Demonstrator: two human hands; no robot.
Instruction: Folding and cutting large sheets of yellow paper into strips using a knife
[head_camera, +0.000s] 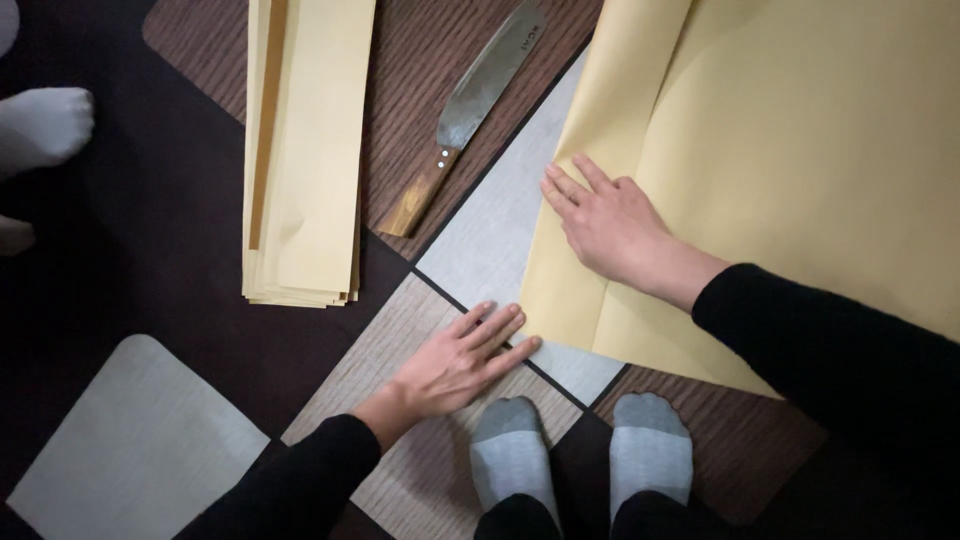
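Folded yellow sheet (800, 150) is being pressed by 2 flat, open hands: left hand (460, 362), right hand (605, 222); knife (470, 115) and strip stack (305, 150) lying nearby.

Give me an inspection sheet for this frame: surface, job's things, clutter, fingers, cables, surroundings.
Surface: patchwork floor mat with dark, wood-grain and grey panels.
Job's things: large yellow paper sheet, folded, its fold edge lying on the mat; stack of cut yellow strips to the left.
Clutter: cleaver-style knife with wooden handle, lying flat between the strips and the sheet, untouched.
Fingers: left hand flat, fingertips at the sheet's lower corner; right hand flat on the sheet by the fold edge. Neither grips anything.
Cables: nothing seen.
Surroundings: the person's own grey-socked feet at bottom; another person's white-socked foot at top left.
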